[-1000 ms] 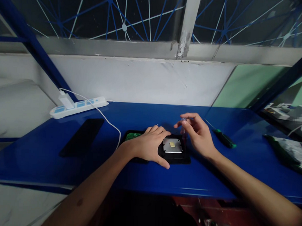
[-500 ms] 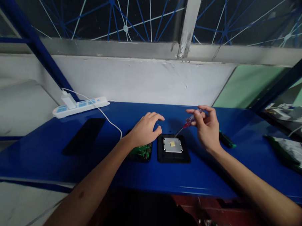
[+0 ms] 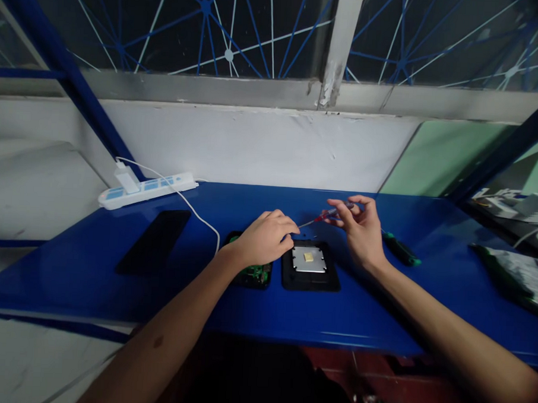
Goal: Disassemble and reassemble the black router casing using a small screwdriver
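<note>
Blue worktable (image 3: 264, 314) below a line-patterned window (image 3: 267, 35), with electronics and hand tools

Far side: white wall (image 3: 253, 144); green panel (image 3: 425, 161) at its right. Far left: one white power strip (image 3: 171, 184), bearing a plugged-in white adapter (image 3: 127, 178) with white cable (image 3: 203, 223). Left: one dark, flat rectangular slab (image 3: 155, 242), lying aslant.

Centre: one green circuit board (image 3: 257, 273) in a black housing, partly covered by the left hand (image 3: 267, 237). Left hand: palm down, thumb and fingers narrowly spaced, near the screwdriver tip; whether anything is pinched cannot be told. Just right of the board, set apart: one black square cover (image 3: 310, 283) with silvery metal plate (image 3: 299, 266) and small yellow pad (image 3: 308, 257).

Right hand (image 3: 359, 229): fingers closed round a slim screwdriver with red-and-clear handle (image 3: 322, 216), tilted, its shaft directed left, beyond the cover's far edge.

Right: one green-and-black screwdriver (image 3: 401, 249) on the table. Far right: one filled plastic bag (image 3: 518, 272), contents unclear.
</note>
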Action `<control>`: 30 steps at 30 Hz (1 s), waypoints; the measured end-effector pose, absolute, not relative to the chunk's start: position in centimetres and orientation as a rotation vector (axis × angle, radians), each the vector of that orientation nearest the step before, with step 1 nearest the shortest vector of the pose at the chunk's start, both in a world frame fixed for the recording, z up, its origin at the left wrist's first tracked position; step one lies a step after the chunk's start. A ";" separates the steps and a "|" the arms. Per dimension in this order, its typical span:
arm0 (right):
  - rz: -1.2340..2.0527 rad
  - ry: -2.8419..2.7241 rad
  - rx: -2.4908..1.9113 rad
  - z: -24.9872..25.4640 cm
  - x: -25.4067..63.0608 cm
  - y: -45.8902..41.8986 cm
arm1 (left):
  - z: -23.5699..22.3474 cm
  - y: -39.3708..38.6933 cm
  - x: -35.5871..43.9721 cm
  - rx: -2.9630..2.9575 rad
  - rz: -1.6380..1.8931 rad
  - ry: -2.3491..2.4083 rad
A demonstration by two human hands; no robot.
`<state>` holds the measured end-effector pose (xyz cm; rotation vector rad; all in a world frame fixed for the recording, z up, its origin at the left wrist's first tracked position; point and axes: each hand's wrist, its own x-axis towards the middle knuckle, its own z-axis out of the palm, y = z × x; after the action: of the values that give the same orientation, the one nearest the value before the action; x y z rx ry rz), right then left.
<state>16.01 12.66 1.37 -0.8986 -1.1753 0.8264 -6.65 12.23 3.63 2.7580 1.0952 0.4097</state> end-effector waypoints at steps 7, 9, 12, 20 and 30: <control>0.727 -1.158 -0.925 1.4 16.5 13.0 | 3.4 12.6 -7.0 2.762 0.344 1.142; 0.702 -1.154 -0.928 1.4 16.4 12.9 | 3.5 12.6 -7.1 2.756 0.332 1.152; 0.670 -1.185 -0.917 1.6 16.1 12.4 | 4.1 12.2 -7.4 2.740 0.322 1.169; 0.635 -1.290 -0.963 2.5 15.1 10.5 | 5.1 10.3 -7.0 2.625 0.113 1.127; 0.549 -1.380 -0.910 2.7 14.5 9.5 | 3.6 9.5 -6.3 2.855 0.129 1.069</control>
<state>14.52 9.54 2.69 -0.9101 -1.3801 0.5494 -6.28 9.50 3.64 2.8555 1.0689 0.1295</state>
